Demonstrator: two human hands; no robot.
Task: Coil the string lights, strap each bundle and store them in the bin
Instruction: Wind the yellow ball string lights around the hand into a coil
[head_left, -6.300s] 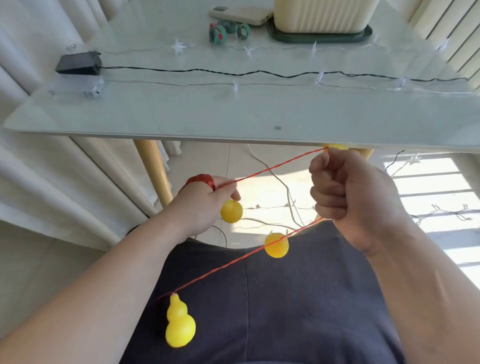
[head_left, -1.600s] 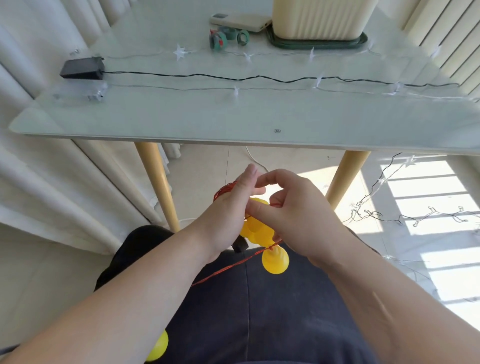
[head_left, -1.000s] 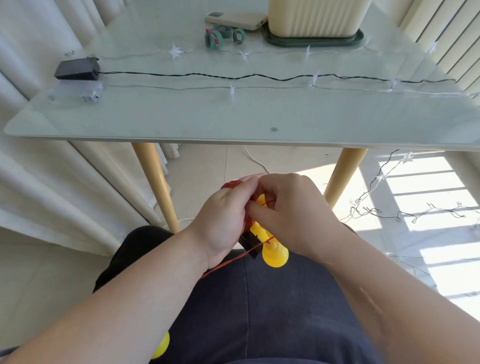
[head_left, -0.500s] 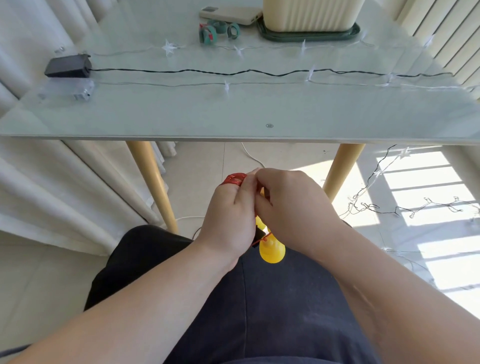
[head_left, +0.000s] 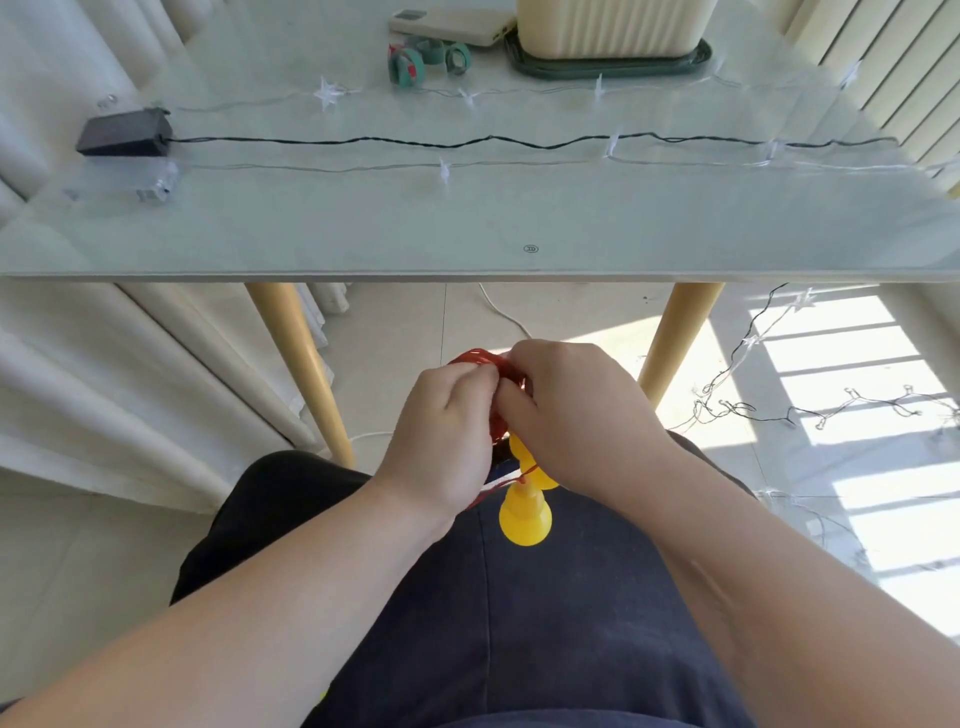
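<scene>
Far left: white curtain (head_left: 78, 389) hangs beside the worktop (head_left: 363, 228).
Worktop left end: black battery box (head_left: 124, 132), with a clear battery box (head_left: 150, 179) just in front of it.
Black wire (head_left: 467, 140) runs from the black box rightward across the worktop. Clear star string (head_left: 444, 169) lies alongside it, nearer the front edge. Both are uncoiled and flat.
Left table leg (head_left: 301, 374) is below the glass.
Back centre: green strap rolls (head_left: 408, 65) stand on edge, just beside a flat white power bank (head_left: 449, 21).

Below the front edge, over the lap (head_left: 519, 623):
- Left hand (head_left: 441, 441): fingers curled, pinching the red coil (head_left: 470, 358) near its top.
- Red coil: tight bundle of red wire held between both hands. It is off the worktop and well apart from the bin.
- Yellow bulbs (head_left: 524, 517): gourd shaped, hanging under the coil, lowest one just above the lap.
- Right hand (head_left: 566, 410): touching the left hand, fingers curled over the coil's right side and gripping it. Fingertips are hidden.

Back, right of centre: cream ribbed bin (head_left: 613, 26) sits on a dark green tray (head_left: 608, 65). Its top is out of frame, so I can't tell the contents.
Right table leg (head_left: 675, 343) is below.
Far right, on the floor: loose tangle of dark-wire lights (head_left: 753, 410) lies in the sun patch.
</scene>
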